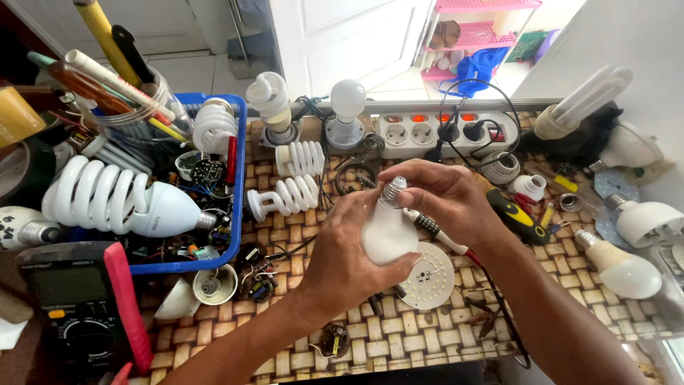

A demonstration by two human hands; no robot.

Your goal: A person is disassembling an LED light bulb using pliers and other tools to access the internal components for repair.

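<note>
My left hand (345, 249) is wrapped around the white body of a lamp bulb (387, 234), held above the woven-pattern tabletop (399, 335). The bulb's metal screw base (393, 191) points up. My right hand (438, 196) pinches that base with its fingertips and also holds a probe with a ribbed black grip (427, 225) and a red lead. Just under the bulb lies a round white LED board (429, 274).
A blue tray (239, 178) of spiral lamps and parts stands at the left, with a multimeter (78, 306) in front of it. A power strip (438, 130) sits at the back. A yellow-black screwdriver (519, 216) and loose bulbs (627, 271) lie at the right.
</note>
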